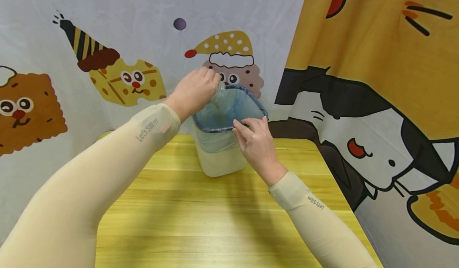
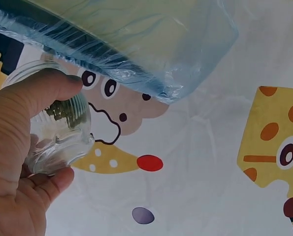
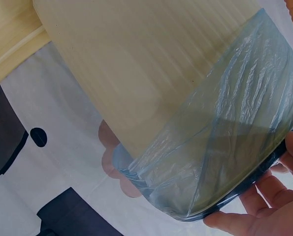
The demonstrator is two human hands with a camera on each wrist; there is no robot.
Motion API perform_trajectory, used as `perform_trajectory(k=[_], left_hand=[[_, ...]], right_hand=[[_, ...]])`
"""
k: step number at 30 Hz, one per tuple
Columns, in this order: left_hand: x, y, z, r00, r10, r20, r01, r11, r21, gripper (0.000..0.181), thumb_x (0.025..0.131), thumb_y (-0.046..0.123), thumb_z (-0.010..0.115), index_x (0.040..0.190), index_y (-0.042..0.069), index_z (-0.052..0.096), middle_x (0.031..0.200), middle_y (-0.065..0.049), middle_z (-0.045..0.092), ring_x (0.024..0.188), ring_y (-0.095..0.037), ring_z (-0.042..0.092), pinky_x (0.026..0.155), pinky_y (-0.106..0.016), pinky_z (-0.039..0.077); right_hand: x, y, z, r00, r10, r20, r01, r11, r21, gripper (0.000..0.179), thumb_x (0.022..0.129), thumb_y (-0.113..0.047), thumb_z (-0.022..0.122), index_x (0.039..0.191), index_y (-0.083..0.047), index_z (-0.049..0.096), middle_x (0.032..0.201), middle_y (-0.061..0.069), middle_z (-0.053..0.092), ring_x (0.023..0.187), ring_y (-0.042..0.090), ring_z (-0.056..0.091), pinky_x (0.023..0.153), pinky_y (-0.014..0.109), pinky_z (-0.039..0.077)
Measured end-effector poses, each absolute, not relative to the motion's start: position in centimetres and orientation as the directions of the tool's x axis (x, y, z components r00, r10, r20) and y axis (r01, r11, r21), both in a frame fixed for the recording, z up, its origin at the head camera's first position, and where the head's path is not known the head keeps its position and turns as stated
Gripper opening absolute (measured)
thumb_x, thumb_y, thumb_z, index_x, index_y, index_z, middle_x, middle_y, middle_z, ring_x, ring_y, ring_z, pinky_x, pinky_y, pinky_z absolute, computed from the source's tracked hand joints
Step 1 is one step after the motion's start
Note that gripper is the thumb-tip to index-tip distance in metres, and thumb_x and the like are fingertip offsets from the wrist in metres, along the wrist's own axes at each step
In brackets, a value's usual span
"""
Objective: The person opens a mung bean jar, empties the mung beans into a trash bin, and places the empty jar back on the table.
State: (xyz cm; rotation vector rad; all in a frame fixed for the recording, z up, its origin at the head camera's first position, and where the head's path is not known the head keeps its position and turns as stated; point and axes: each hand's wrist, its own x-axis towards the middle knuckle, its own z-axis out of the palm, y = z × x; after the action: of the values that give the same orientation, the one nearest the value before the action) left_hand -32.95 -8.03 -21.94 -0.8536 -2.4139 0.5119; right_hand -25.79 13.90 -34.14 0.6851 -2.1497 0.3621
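My left hand [image 1: 195, 92] grips a clear glass jar [image 2: 63, 130] with a ridged side, thumb on one side and fingers on the other. Some dark greenish bits show inside the jar. It is tilted at the left part of the mouth of a cream-coloured trash bin [image 1: 222, 164], mostly hidden by the hand in the head view. A thin blue plastic bag [image 1: 215, 140] lines the bin and folds down over its rim. On the near right side, my right hand [image 1: 256, 144] holds the bin's rim, thumb against the outside of the bag in the right wrist view.
The bin stands at the far part of a yellow wood-grain table [image 1: 201, 220]. Behind it hangs a white cloth [image 1: 136, 13] with cartoon food prints. To the right is a yellow curtain [image 1: 358, 41] with animal prints.
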Motion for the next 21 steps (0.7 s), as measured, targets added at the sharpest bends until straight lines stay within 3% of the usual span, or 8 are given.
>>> perform_trajectory(k=[9,16,21], left_hand=[[-33.06,-8.08,-22.4,-0.556,0.737,0.384,0.442,0.653,-0.615,0.028,0.107,0.001,0.059,0.133,-0.011,0.06,0.123,-0.026,0.068,0.115,-0.039,0.068,0.098,-0.044,0.062],[-33.22,-8.14,-22.53,-0.534,0.773,0.344,0.417,0.594,-0.688,0.033,0.107,0.002,0.059,0.138,-0.01,0.059,0.131,-0.026,0.068,0.121,-0.039,0.067,0.109,-0.044,0.058],[-33.29,-8.05,-22.6,-0.493,0.806,0.326,0.409,0.546,-0.731,0.033,0.108,0.003,0.059,0.139,-0.009,0.06,0.131,-0.024,0.069,0.12,-0.038,0.067,0.109,-0.043,0.057]], right_hand=[[-25.71,13.93,-34.24,-0.5,-0.349,0.792,-0.594,0.804,-0.02,0.026,0.104,-0.02,0.071,0.126,-0.01,0.08,0.111,0.013,0.077,0.112,0.035,0.07,0.113,0.079,0.042],[-25.76,13.94,-34.26,-0.499,-0.354,0.791,-0.593,0.805,-0.014,0.027,0.104,-0.021,0.072,0.127,-0.01,0.08,0.112,0.013,0.077,0.112,0.035,0.071,0.113,0.078,0.042],[-25.85,13.91,-34.2,-0.492,-0.351,0.797,-0.589,0.808,-0.008,0.026,0.104,-0.022,0.072,0.125,-0.01,0.08,0.111,0.013,0.077,0.111,0.035,0.071,0.112,0.079,0.042]])
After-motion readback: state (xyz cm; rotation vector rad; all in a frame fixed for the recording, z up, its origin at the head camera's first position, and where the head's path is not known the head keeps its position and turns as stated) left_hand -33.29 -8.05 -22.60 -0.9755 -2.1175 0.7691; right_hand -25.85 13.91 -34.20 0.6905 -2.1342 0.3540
